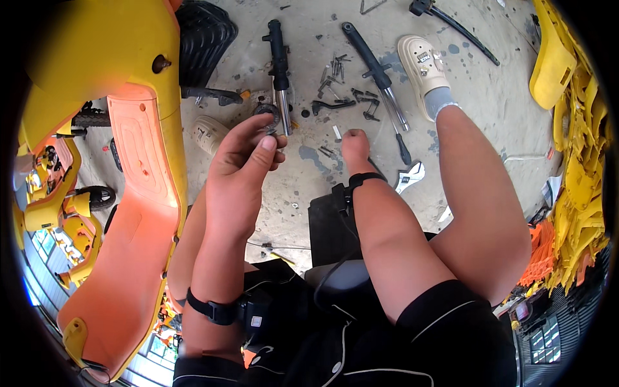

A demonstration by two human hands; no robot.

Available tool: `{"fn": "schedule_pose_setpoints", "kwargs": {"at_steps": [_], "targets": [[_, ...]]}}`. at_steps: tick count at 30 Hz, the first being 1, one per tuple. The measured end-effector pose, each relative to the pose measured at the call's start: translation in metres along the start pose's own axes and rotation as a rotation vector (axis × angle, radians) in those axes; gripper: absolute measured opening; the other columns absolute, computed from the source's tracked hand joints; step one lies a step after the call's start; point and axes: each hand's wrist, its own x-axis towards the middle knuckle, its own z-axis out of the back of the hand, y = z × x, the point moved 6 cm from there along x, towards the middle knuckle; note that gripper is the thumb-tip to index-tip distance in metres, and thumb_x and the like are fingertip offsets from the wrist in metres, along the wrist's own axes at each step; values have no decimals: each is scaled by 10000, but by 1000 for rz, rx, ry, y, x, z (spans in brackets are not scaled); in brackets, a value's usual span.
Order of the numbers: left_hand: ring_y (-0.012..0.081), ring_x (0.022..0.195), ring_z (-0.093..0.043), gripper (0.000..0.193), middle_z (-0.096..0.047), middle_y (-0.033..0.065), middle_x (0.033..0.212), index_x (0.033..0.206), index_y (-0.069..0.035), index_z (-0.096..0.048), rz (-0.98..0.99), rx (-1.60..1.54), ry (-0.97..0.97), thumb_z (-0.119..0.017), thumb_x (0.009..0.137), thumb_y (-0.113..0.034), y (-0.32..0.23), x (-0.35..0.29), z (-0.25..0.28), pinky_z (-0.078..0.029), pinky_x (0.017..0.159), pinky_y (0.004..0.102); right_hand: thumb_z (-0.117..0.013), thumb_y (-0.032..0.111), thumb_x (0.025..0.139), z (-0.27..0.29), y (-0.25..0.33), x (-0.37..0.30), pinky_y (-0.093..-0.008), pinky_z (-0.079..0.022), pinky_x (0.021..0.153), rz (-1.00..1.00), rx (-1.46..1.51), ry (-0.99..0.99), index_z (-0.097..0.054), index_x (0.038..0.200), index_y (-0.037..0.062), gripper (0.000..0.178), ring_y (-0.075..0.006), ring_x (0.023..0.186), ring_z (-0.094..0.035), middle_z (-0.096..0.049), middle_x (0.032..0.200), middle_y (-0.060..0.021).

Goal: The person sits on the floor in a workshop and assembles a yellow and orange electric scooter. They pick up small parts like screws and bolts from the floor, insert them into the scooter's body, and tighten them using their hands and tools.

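My left hand (248,151) is raised in front of me, with the thumb pressed toward curled fingers. A small thing seems to be pinched at the fingertips, too small to name. Just beyond those fingers shows a dark round, ring-like part (266,113); I cannot tell whether the hand touches it. Closed like a fist, my right hand (354,147) is lower right of it, its fingers mostly hidden. A dark bar (377,169) shows beside its wrist. On the floor ahead lie two black-and-chrome fork legs (278,71) (374,68), one past each hand.
Bolts (335,64), black levers (332,105), a black-handled tool (403,149) and an adjustable wrench (411,177) lie on the concrete floor (296,200). A large yellow-and-orange scooter body (142,168) stands close on my left. Yellow panels (580,187) are piled at right.
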Motion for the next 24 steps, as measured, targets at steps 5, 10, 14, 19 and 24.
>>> {"fn": "schedule_pose_setpoints", "kwargs": {"at_steps": [5, 10, 14, 19, 24], "targets": [[111, 854, -591, 265, -671, 74, 988, 1193, -8, -582, -4, 11, -12, -613, 959, -129, 7, 4, -5, -475, 794, 259, -610, 214, 884, 11, 8, 33, -457, -500, 812, 100, 140, -114, -650, 982, 33, 211, -385, 950, -646, -689, 960, -198], [114, 846, -592, 261, -668, 76, 978, 1193, -3, -576, 26, -11, -22, -602, 966, -129, 8, 2, -6, -478, 792, 263, -616, 212, 877, 18, 52, 51, -442, -508, 804, 207, 117, -113, -651, 980, 36, 206, -364, 939, -653, -695, 954, -177], [118, 838, -592, 254, -666, 85, 977, 1200, 2, -573, 34, -20, -30, -583, 975, -114, 12, 3, -3, -483, 787, 262, -610, 218, 879, 12, 74, 62, -430, -514, 802, 277, 86, -134, -655, 989, 52, 204, -347, 935, -660, -700, 958, -159], [120, 827, -591, 245, -670, 96, 974, 1193, 1, -574, 27, -41, -70, -590, 966, -87, 11, 6, 1, -488, 772, 254, -614, 230, 876, 9, 89, 68, -432, -517, 802, 246, 65, -96, -656, 1005, 66, 213, -348, 946, -657, -697, 972, -160], [118, 783, -592, 213, -689, 117, 958, 1142, -10, -574, 15, -67, -68, -624, 943, -65, 2, 8, -1, -496, 736, 252, -618, 222, 872, 4, 102, 80, -442, -517, 813, 288, 10, -133, -654, 1019, 65, 218, -363, 951, -650, -687, 995, -171]]}}
